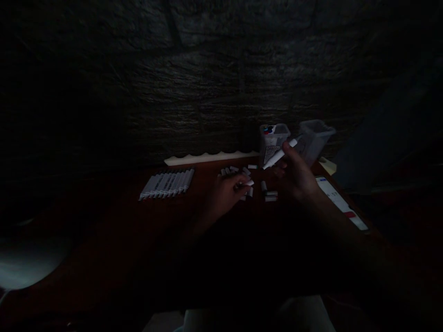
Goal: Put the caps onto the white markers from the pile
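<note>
In dim light, my right hand (294,170) is closed on a white marker (279,154), which tilts with its lower end towards the left. My left hand (230,191) pinches a small white marker cap (248,183) above the table. Around and beyond the left hand lie several loose caps (252,166). More caps (271,199) rest between my two hands. To the left, a row of white markers (168,182) lies side by side on the dark reddish table (114,240).
Behind my right hand stand two clear plastic containers; the left container (282,131) has coloured things inside, and the other container (318,131) is beside it. A lit phone (341,203) lies at the right. A pale wavy-edged strip (211,158) runs along the textured wall (207,92).
</note>
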`<state>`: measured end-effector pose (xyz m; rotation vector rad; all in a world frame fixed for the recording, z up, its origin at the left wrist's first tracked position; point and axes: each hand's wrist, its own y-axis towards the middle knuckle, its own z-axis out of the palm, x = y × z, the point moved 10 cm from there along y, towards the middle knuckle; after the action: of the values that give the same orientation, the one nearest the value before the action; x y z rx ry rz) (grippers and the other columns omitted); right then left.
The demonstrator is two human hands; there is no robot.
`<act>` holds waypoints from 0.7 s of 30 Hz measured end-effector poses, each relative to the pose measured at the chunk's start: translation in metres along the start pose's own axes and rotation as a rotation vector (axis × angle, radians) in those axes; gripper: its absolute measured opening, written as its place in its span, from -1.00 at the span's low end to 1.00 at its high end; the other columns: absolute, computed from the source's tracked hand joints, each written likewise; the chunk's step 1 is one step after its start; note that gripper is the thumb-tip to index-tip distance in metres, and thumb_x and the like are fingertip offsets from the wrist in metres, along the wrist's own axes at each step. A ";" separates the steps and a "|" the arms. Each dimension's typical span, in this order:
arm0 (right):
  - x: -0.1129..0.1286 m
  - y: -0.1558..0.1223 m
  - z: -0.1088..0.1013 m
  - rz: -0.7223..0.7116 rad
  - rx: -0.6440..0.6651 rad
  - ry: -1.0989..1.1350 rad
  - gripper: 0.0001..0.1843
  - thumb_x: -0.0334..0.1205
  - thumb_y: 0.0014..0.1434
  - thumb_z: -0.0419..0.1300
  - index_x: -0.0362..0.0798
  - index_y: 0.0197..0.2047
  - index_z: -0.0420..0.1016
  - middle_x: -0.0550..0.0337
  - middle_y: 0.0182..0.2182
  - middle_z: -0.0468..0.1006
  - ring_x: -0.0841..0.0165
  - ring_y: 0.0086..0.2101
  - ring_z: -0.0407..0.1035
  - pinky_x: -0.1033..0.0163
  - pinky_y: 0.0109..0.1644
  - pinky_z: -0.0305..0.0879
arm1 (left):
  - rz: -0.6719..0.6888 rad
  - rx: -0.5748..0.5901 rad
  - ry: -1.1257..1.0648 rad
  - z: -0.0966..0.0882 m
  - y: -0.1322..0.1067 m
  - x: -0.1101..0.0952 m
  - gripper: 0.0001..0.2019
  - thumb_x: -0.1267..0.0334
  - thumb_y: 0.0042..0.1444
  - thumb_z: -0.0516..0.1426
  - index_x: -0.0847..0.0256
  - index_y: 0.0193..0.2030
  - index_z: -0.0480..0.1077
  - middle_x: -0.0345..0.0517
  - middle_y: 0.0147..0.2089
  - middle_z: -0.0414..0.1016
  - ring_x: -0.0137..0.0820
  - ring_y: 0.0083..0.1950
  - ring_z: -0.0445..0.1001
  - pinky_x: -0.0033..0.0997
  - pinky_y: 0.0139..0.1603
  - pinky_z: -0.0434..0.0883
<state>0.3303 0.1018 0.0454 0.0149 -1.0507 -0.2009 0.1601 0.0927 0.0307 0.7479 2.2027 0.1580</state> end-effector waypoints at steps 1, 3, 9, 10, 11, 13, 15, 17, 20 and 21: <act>0.000 0.000 -0.001 0.000 -0.001 0.017 -0.62 0.04 -0.05 0.39 0.02 -0.45 0.30 0.42 -0.60 0.28 0.56 -0.62 0.12 0.38 -0.59 0.09 | 0.029 0.018 0.097 0.005 0.008 -0.005 -0.87 0.25 0.15 0.19 0.16 -0.18 0.53 -0.10 -0.21 0.60 -0.33 -0.23 0.54 -0.31 -0.12 0.42; -0.001 0.000 -0.001 0.016 -0.004 0.062 -0.60 0.02 -0.09 0.42 0.02 -0.45 0.30 0.43 -0.60 0.27 0.57 -0.62 0.10 0.38 -0.59 0.08 | 0.074 0.037 0.249 0.013 0.023 -0.013 -0.89 0.26 0.17 0.17 0.17 -0.24 0.54 -0.07 -0.22 0.60 -0.29 -0.20 0.53 -0.29 -0.10 0.39; -0.003 0.002 0.001 0.036 0.022 0.122 -0.56 0.04 -0.13 0.43 0.01 -0.44 0.28 0.47 -0.62 0.21 0.60 -0.64 0.04 0.42 -0.59 0.07 | 0.084 0.015 0.479 0.024 0.024 -0.026 -0.85 0.22 0.18 0.15 0.19 -0.29 0.53 -0.02 -0.17 0.55 -0.25 -0.14 0.49 -0.26 -0.10 0.38; -0.003 0.003 0.002 0.034 0.031 0.128 -0.56 0.05 -0.12 0.42 0.01 -0.44 0.28 0.47 -0.63 0.21 0.61 -0.64 0.04 0.42 -0.60 0.07 | 0.079 0.001 0.504 0.023 0.018 -0.029 -0.82 0.19 0.20 0.13 0.19 -0.29 0.53 -0.02 -0.17 0.55 -0.24 -0.14 0.49 -0.25 -0.09 0.38; -0.003 0.003 0.002 0.036 0.039 0.140 -0.56 0.04 -0.12 0.43 0.01 -0.44 0.28 0.47 -0.63 0.21 0.61 -0.64 0.04 0.43 -0.60 0.07 | 0.069 -0.011 0.530 0.022 0.013 -0.030 -0.79 0.15 0.21 0.12 0.20 -0.29 0.53 0.00 -0.16 0.54 -0.23 -0.14 0.48 -0.23 -0.09 0.38; -0.004 0.003 0.003 0.051 0.042 0.185 -0.58 0.00 -0.12 0.44 0.00 -0.43 0.29 0.46 -0.61 0.24 0.62 -0.64 0.04 0.44 -0.62 0.05 | 0.034 -0.015 0.587 0.023 0.003 -0.032 -0.76 0.11 0.19 0.12 0.21 -0.29 0.52 0.04 -0.16 0.54 -0.19 -0.13 0.48 -0.20 -0.09 0.39; -0.007 0.002 0.004 0.078 0.046 0.230 -0.60 -0.06 -0.13 0.46 0.00 -0.41 0.32 0.46 -0.59 0.27 0.64 -0.64 0.04 0.46 -0.63 0.04 | -0.007 0.009 0.644 0.026 -0.003 -0.033 -0.77 0.12 0.17 0.14 0.23 -0.27 0.52 0.09 -0.18 0.55 -0.15 -0.13 0.49 -0.18 -0.09 0.39; -0.010 0.001 0.005 0.096 0.046 0.258 -0.60 -0.10 -0.14 0.47 -0.01 -0.40 0.33 0.46 -0.58 0.29 0.64 -0.64 0.05 0.47 -0.63 0.05 | -0.026 0.039 0.674 0.031 -0.004 -0.035 -0.79 0.19 0.18 0.13 0.27 -0.23 0.52 0.12 -0.18 0.55 -0.13 -0.10 0.49 -0.16 -0.05 0.39; -0.014 0.000 0.004 0.119 0.019 0.289 -0.60 -0.11 -0.17 0.48 -0.01 -0.41 0.34 0.47 -0.59 0.29 0.63 -0.65 0.08 0.47 -0.65 0.06 | 0.016 0.061 0.619 0.033 -0.002 -0.043 -0.81 0.29 0.18 0.10 0.30 -0.21 0.51 0.12 -0.11 0.54 -0.14 -0.03 0.48 -0.14 0.06 0.36; -0.015 0.000 0.003 0.127 0.010 0.303 -0.61 -0.12 -0.17 0.48 -0.01 -0.42 0.34 0.48 -0.60 0.28 0.63 -0.65 0.08 0.47 -0.65 0.06 | 0.037 0.062 0.566 0.031 -0.002 -0.046 -0.82 0.30 0.19 0.09 0.29 -0.22 0.51 0.10 -0.10 0.54 -0.16 0.00 0.47 -0.15 0.08 0.35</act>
<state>0.3207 0.1050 0.0341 -0.0119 -0.7477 -0.0744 0.2051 0.0613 0.0379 0.8555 2.7374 0.3573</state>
